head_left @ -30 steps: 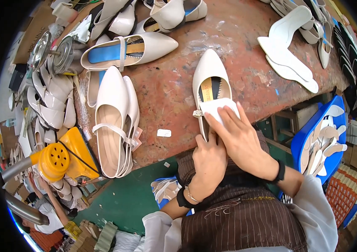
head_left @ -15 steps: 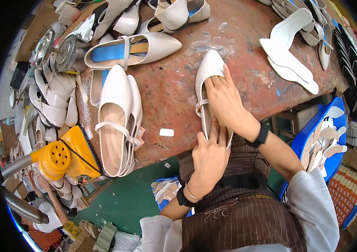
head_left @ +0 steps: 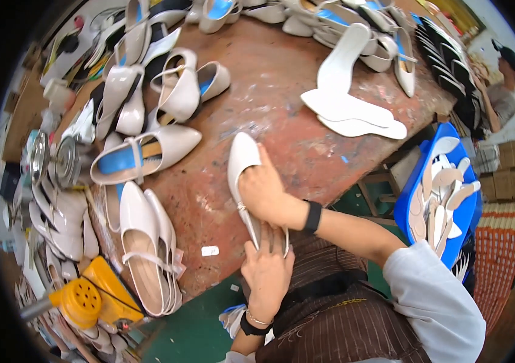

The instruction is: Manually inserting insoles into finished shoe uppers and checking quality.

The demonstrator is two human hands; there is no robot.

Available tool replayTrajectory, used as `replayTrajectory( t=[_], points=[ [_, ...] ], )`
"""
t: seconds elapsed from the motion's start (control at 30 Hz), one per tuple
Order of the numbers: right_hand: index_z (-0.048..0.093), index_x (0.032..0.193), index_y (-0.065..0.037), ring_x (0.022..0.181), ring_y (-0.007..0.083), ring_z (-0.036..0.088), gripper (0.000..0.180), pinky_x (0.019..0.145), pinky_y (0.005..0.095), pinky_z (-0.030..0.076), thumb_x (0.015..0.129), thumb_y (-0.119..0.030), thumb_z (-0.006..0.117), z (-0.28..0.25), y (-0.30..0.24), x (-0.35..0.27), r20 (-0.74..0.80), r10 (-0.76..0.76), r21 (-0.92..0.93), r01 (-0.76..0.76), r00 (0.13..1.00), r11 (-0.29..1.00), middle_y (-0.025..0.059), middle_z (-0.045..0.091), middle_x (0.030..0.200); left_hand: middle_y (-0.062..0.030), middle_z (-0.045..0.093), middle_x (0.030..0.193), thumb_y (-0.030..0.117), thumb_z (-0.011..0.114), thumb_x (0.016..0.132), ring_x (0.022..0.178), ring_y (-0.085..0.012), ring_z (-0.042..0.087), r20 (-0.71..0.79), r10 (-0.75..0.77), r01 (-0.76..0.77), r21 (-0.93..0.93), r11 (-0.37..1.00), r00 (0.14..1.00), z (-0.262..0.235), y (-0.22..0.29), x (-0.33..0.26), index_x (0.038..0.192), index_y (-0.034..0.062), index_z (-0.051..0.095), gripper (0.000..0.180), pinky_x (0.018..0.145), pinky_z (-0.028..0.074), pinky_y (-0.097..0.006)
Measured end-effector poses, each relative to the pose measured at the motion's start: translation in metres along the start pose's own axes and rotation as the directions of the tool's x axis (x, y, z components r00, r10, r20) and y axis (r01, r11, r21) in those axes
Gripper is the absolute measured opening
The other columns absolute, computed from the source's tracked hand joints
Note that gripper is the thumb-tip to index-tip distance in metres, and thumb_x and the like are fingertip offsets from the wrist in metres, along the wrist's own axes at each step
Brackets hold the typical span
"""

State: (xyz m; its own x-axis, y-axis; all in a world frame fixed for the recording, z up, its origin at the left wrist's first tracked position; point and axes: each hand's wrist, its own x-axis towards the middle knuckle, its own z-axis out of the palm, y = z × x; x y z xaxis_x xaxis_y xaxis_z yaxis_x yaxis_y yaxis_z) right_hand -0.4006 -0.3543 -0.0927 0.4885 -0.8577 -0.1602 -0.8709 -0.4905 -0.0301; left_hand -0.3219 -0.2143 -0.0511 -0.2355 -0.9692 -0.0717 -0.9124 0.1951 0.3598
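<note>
A pale, glossy pointed flat shoe (head_left: 242, 151) with a small decorated strap lies on the worn red-brown table, its toe pointing away from me. My right hand (head_left: 263, 190) reaches into its front opening; the fingertips are hidden inside, and the thumb lies along the outer side. At the heel end, my left hand (head_left: 268, 272) has its fingers over the back edge and into the shoe, close behind the right hand. Left of them stands a finished-looking pair of pale strap shoes (head_left: 142, 242) with a tag. Behind that pair rests another shoe with a blue insole (head_left: 118, 162).
White insole sheets (head_left: 345, 100) lie stacked toward the table's far right. More pale shoes crowd the back and left edges. A blue bin (head_left: 412, 202) of insoles stands right of the table. A yellow lamp-like device (head_left: 85, 299) is at the lower left. Another person (head_left: 502, 100) is far right.
The view has shifted, so the table, shoe and hands sit lower and further left. My right hand looks deeper in the toe. Another person's head has come into view at right.
</note>
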Motion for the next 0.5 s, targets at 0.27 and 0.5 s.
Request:
replayTrajectory(
  t=[0.27, 0.5],
  points=[
    [0.071, 0.112, -0.004, 0.102, 0.0331, 0.067, 0.040, 0.088, 0.0360, 0.054, 0.073, 0.005, 0.064, -0.076, 0.104, -0.064, -0.434, 0.118, 0.798, 0.320, 0.893, 0.511, 0.0164, 0.071, 0.108, -0.0170, 0.067, 0.099, 0.004, 0.077, 0.071, 0.093, -0.0344, 0.063, -0.201, -0.100, 0.025, -0.346, 0.938, 0.975, -0.101, -0.062, -0.052, 0.095, -0.0007, 0.074, 0.024, 0.086, 0.049, -0.042],
    [0.064, 0.127, -0.006, 0.120, 0.0393, 0.055, 0.054, 0.104, 0.0433, 0.044, 0.074, -0.007, 0.078, 0.014, 0.267, -0.097, -0.388, 0.404, 0.435, -0.222, 0.829, 0.873, 0.0204, 0.057, 0.131, -0.0197, 0.063, 0.101, 0.000, 0.065, 0.074, 0.102, -0.0425, 0.056, -0.301, -0.180, 0.207, 0.060, 0.976, 0.936, -0.142, -0.147, -0.096, 0.105, 0.0004, 0.069, 0.031, 0.092, 0.045, -0.047]
  ],
)
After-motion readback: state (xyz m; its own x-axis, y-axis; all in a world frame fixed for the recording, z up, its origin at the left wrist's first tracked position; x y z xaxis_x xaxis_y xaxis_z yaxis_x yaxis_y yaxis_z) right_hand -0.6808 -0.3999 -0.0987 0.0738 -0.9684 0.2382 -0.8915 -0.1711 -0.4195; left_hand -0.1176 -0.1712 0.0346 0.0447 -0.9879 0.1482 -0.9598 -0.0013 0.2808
